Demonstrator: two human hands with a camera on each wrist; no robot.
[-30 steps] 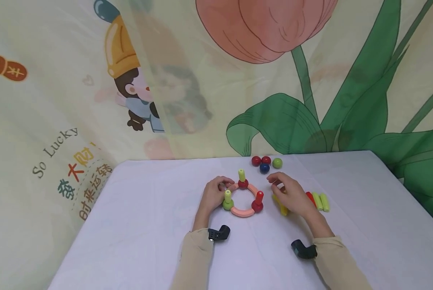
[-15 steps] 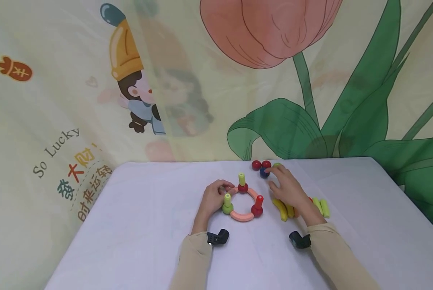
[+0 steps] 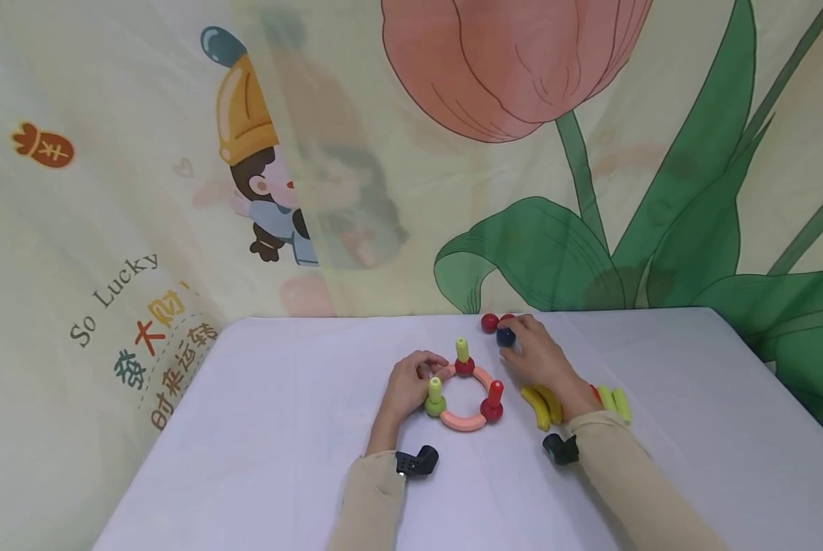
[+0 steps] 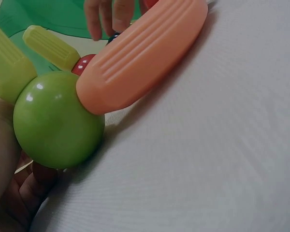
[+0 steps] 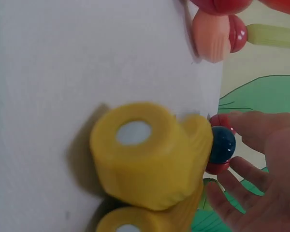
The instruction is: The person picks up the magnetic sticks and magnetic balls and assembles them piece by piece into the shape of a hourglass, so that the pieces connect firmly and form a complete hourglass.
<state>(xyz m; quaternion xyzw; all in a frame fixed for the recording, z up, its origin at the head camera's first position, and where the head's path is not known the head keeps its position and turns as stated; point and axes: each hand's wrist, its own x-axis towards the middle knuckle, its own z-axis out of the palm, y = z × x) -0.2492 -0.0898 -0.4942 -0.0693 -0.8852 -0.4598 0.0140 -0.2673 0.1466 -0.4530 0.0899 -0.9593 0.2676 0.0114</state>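
Observation:
My left hand (image 3: 408,383) grips the left side of a ring built of pink curved rods (image 3: 463,422) and balls, its fingertips at the pink rod beside the green ball (image 4: 58,121). Two red balls (image 3: 492,411) complete the ring's joints. Short upright rods top the three balls: light green on two, red (image 3: 496,392) on the right one. My right hand (image 3: 541,356) reaches to the loose balls at the back. In the right wrist view its thumb and fingers are spread beside the dark blue ball (image 5: 223,145). A loose green ball there is mostly hidden by the fingers.
Loose red balls (image 3: 490,323) lie at the table's back edge. Yellow curved rods (image 3: 537,407) lie under my right forearm, with light green rods (image 3: 621,404) and a partly hidden red one farther right. A printed cloth (image 3: 356,291) hangs behind the white table (image 3: 260,428).
My right hand has moved back and left from above the yellow rods to the loose balls, covering the green one. My left hand stays at the ring.

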